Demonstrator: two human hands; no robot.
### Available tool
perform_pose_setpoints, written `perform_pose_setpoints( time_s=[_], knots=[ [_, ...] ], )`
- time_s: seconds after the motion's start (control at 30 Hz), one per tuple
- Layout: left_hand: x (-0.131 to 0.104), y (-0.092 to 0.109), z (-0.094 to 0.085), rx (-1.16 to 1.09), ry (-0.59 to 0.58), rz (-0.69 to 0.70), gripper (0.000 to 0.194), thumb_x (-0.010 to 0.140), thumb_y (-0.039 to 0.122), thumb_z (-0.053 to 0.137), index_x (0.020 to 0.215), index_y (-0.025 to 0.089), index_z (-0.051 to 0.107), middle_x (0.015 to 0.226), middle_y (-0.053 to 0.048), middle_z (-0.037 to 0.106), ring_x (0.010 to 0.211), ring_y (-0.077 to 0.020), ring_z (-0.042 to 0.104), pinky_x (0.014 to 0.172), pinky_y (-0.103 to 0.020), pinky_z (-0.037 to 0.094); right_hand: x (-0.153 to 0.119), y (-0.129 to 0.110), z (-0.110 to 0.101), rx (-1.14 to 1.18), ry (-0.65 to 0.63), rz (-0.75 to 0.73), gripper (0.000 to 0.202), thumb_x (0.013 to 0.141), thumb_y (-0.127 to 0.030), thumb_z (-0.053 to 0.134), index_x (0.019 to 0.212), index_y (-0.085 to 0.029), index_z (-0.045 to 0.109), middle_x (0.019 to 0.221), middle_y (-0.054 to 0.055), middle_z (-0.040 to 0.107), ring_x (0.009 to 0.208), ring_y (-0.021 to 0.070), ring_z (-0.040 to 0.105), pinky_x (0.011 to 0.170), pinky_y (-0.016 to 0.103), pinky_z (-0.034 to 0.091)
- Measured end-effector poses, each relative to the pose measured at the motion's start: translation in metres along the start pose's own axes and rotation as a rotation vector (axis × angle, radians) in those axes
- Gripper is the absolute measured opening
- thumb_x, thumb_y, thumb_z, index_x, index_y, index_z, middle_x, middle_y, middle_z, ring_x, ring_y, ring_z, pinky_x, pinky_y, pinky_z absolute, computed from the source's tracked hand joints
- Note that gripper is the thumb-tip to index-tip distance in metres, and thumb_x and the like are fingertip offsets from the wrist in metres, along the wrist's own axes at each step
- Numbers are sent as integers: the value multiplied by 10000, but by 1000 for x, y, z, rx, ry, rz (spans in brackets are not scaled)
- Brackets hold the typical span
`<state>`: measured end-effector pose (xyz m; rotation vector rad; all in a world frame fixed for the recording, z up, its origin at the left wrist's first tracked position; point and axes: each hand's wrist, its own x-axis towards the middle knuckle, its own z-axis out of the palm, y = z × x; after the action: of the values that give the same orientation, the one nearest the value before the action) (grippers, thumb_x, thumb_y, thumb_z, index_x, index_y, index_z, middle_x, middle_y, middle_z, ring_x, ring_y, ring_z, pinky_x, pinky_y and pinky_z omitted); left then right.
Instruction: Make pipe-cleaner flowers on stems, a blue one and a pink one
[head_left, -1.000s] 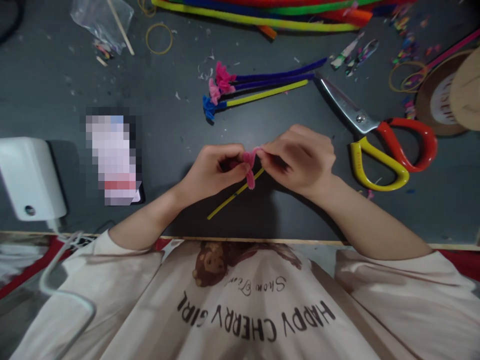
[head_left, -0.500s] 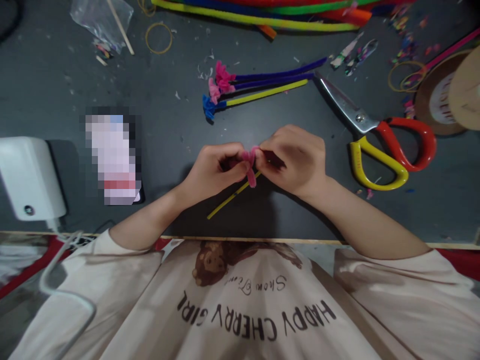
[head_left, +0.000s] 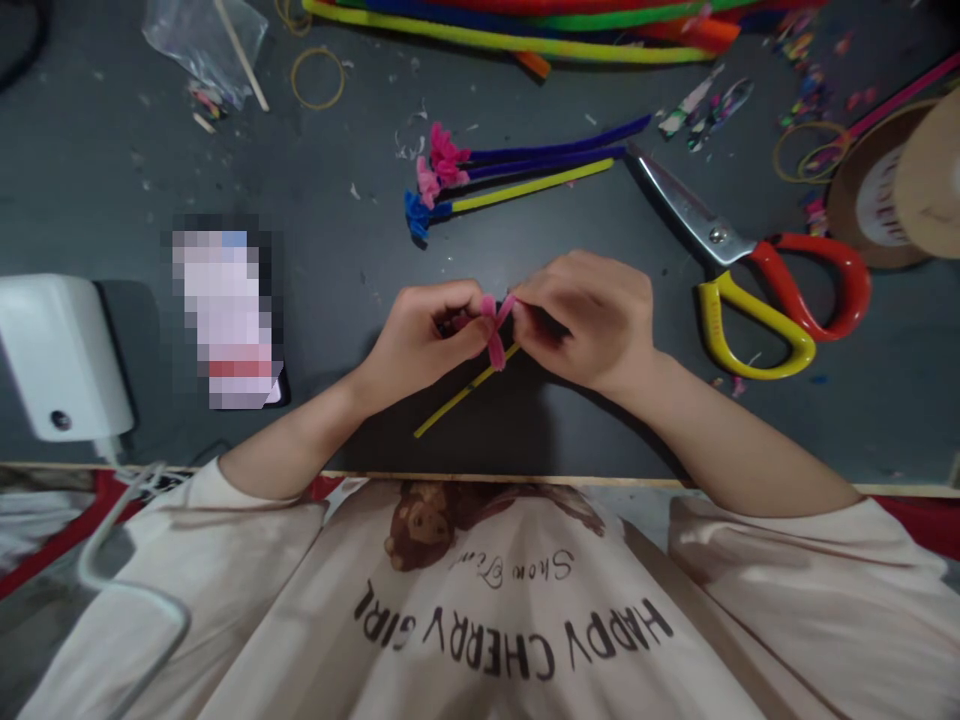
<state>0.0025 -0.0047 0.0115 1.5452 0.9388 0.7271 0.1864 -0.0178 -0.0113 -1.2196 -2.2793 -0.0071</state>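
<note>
Between my two hands is a pink pipe cleaner bent into small loops. My left hand is closed, pinching it between thumb and fingers. My right hand is closed too, its fingertips gripping a pink loop at the upper right; part of the piece is hidden by the fingers. Under the hands a yellow pipe cleaner lies slanted on the table. Beyond them rest pipe-cleaner flowers: a dark pink one and a light pink one on purple stems, and a blue one on a yellow stem.
Large scissors with red and yellow handles lie open at right, near a ribbon spool. Long coloured pipe cleaners lie along the back. A phone, a white power bank with cable, and a plastic bag are left.
The pink loops have spread slightly apart, with the right fingertips drawing one up and to the right. Both hands stay in nearly the same place.
</note>
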Motion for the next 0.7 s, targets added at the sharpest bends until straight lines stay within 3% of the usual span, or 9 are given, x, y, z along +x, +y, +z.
perform_pose_setpoints(
  time_s=[0.3, 0.47, 0.6, 0.7],
  knots=[
    [-1, 6, 3, 15, -22, -46, 201, 772, 112, 554, 588, 150, 625, 492, 46, 558, 434, -13, 375, 403, -129, 283, 0, -2, 2, 72, 86, -11, 213, 851, -125, 449, 666, -228, 434, 594, -15, 472, 579, 120, 461, 574, 291, 345],
    [-2, 6, 4, 23, -74, -44, 192, 777, 109, 539, 607, 149, 619, 506, 47, 583, 438, -13, 384, 404, -127, 280, 2, -8, 2, 201, 167, -4, 232, 801, -97, 492, 629, -222, 399, 586, -28, 482, 551, 98, 440, 543, 268, 340],
    [-2, 3, 4, 27, -74, -31, 192, 790, 113, 549, 613, 155, 612, 522, 49, 585, 448, -17, 404, 416, -140, 293, 4, -10, 0, 319, 155, 46, 206, 814, -102, 496, 646, -215, 460, 599, -29, 519, 569, 96, 485, 558, 259, 373],
    [0, 1, 1, 27, 3, -1, 234, 824, 171, 580, 590, 164, 569, 500, 53, 528, 439, -25, 389, 420, -168, 288, 9, -7, -6, 500, 42, 189, 174, 873, -170, 529, 709, -207, 575, 613, -30, 547, 578, 89, 509, 570, 250, 402]
  ],
)
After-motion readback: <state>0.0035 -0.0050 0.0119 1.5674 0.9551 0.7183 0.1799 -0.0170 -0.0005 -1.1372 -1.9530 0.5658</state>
